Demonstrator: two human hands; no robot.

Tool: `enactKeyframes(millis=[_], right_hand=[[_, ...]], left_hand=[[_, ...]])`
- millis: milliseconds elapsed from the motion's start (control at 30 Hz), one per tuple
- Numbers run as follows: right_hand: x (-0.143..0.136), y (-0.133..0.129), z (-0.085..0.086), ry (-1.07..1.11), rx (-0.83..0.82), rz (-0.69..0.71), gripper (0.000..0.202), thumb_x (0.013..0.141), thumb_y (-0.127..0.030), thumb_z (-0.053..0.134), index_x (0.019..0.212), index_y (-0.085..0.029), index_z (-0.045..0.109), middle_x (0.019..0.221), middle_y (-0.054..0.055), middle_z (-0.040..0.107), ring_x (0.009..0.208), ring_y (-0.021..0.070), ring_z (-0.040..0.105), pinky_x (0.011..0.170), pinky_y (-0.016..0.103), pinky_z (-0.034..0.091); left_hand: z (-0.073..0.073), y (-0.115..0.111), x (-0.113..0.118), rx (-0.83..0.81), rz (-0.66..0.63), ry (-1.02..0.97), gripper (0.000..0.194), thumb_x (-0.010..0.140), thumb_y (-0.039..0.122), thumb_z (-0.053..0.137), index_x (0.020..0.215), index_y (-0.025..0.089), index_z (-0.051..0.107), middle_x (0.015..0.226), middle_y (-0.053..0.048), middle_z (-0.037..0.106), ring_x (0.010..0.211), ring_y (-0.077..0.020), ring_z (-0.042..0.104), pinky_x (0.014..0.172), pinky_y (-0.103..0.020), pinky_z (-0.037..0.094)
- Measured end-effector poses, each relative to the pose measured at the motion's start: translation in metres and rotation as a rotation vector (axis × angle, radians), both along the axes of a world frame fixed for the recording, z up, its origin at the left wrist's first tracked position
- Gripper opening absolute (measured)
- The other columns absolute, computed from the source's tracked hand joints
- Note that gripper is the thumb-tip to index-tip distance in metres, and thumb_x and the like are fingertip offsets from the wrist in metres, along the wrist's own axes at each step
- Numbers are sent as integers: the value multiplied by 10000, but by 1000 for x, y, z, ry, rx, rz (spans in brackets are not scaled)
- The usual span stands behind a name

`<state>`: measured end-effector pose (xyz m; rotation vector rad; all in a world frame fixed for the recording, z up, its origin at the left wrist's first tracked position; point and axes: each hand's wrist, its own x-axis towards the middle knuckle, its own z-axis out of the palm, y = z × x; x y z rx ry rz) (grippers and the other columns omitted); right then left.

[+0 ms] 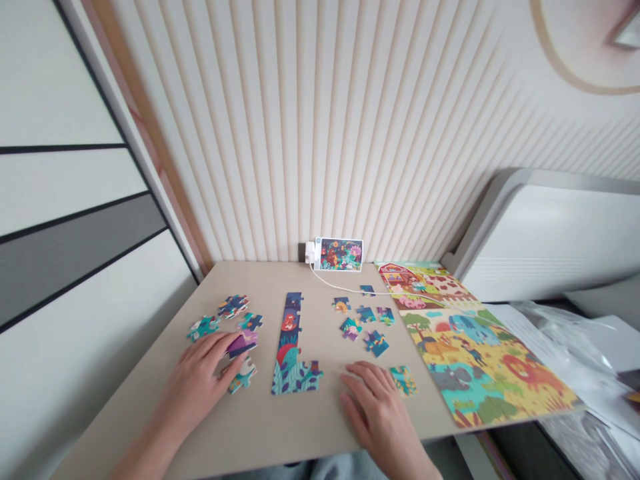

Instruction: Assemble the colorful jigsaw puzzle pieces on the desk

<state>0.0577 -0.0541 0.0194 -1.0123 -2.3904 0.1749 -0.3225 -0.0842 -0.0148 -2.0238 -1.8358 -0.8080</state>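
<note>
My left hand point(207, 367) is at the left group of jigsaw pieces, its fingers and thumb closed on a purple puzzle piece point(243, 341). Just below it lies a teal and white puzzle piece point(244, 375), partly under my thumb. My right hand point(373, 403) rests palm down on the table, fingers loosely apart and holding nothing. Beside its fingers sits a teal and yellow puzzle piece point(403, 381). Between my hands, joined pieces form an L-shaped puzzle section point(290, 347) with a red round patch, dark blue top and leafy bottom.
Several loose pieces point(377, 343) lie right of centre, and a stacked cluster point(233, 306) lies at left. A picture card point(341, 255) leans on the wall by a white charger point(310, 253), whose cable crosses the table. Two finished puzzles point(480, 363) cover the right side.
</note>
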Motion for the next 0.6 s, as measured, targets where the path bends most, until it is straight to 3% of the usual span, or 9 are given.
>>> enactKeyframes(millis=[200, 333, 467, 600], right_hand=[[60, 6, -16, 6, 84, -239, 251, 989, -267, 522, 1194, -259, 667, 1210, 93, 689, 1125, 270, 647, 943, 437, 545], [100, 9, -24, -36, 107, -353, 237, 995, -340, 524, 1146, -264, 691, 1192, 85, 705, 1093, 272, 664, 937, 440, 545], [119, 21, -14, -102, 87, -348, 264, 999, -380, 515, 1148, -274, 706, 1200, 81, 711, 1081, 267, 673, 964, 433, 532], [118, 51, 7, -169, 30, -351, 298, 999, -399, 500, 1157, -265, 714, 1209, 80, 710, 1097, 268, 670, 959, 421, 534]], left_hand=[[-7, -5, 0, -28, -88, -52, 385, 966, 462, 557, 1278, 238, 586, 1203, -96, 682, 1121, -267, 639, 1023, -407, 478], [-12, -7, 2, -41, -69, -31, 452, 948, 485, 581, 1329, 243, 561, 1242, -94, 661, 1148, -284, 620, 1050, -426, 455], [-12, -6, 4, -41, -53, -16, 485, 941, 489, 580, 1353, 235, 555, 1266, -98, 650, 1170, -291, 611, 1067, -434, 441], [-11, -5, 4, -35, -51, 5, 478, 943, 487, 573, 1349, 236, 559, 1262, -105, 648, 1161, -293, 609, 1062, -439, 431]])
